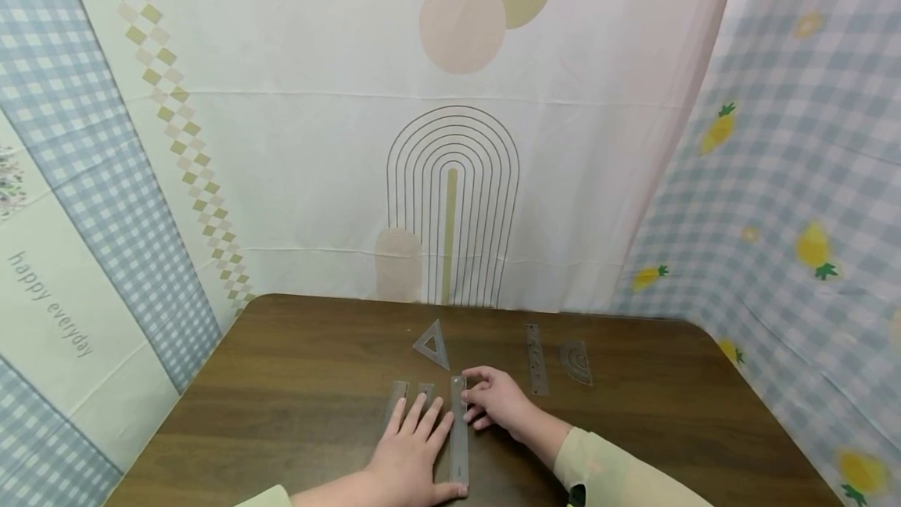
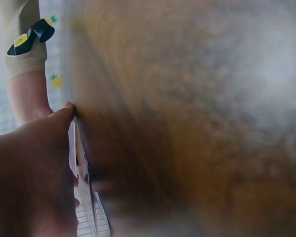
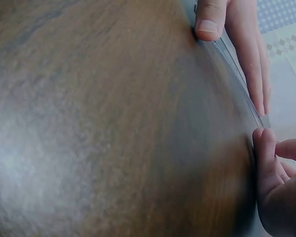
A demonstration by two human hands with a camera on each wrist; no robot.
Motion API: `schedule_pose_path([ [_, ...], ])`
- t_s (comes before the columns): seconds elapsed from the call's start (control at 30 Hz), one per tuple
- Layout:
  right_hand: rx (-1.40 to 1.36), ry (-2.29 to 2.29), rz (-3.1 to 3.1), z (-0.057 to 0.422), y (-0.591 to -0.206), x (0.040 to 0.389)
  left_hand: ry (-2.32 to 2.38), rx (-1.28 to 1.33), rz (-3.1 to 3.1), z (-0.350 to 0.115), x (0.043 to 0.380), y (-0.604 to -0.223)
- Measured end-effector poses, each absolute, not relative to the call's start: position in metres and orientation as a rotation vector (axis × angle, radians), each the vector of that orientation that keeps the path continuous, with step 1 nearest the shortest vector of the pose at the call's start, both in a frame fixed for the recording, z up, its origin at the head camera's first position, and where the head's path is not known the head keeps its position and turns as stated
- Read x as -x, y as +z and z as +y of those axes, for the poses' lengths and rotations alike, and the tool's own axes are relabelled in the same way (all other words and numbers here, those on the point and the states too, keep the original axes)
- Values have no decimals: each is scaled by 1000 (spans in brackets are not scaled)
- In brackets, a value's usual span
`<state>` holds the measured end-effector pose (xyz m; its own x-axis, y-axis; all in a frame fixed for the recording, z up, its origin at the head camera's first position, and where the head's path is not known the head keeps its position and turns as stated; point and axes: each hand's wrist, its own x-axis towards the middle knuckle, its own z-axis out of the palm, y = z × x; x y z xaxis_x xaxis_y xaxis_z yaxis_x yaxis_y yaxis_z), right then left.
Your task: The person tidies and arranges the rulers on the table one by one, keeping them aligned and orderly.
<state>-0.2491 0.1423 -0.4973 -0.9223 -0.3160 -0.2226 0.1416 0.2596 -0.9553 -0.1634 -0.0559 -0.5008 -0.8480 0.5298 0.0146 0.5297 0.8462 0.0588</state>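
Evidently both hands are busy with a clear long ruler (image 1: 459, 436), which lies lengthwise on the brown worktop (image 1: 296, 382), its far end pointing towards the wall hanging (image 1: 317, 178). The person's left hand (image 1: 404, 456) is spread flat, palm down, with its thumb resting on the near end of that ruler. Its other fingers reach away from the person, over two more transparent strips: an outer ruler (image 1: 400, 390) on the left and a middle ruler (image 1: 426, 388) beside it, both partly hidden beneath the hand. The right hand (image 1: 503, 401) has its fingers bent, tips at the right edge of the long ruler close to its far end; whether it pinches the plastic or only touches it, I cannot tell.

Just beyond the long ruler's far end sits a clear set square (image 1: 440, 346). Farther right, well apart from the three rulers, lie a stencil strip (image 1: 533, 362) with cut-outs and, near it, a protractor (image 1: 579, 362). Past the worktop's right side hangs a blue-checked cloth (image 1: 781, 178) printed with yellow fruit.
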Motion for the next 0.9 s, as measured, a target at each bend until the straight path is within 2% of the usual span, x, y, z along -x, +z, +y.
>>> schedule_pose_path([
  [0.27, 178, -1666, 2199, 135, -490, 241, 132, -917, 3052, -62, 162, -510],
  [0.9, 232, -1476, 2383, 128, -483, 237, 153, -884, 2977, -66, 158, -503],
])
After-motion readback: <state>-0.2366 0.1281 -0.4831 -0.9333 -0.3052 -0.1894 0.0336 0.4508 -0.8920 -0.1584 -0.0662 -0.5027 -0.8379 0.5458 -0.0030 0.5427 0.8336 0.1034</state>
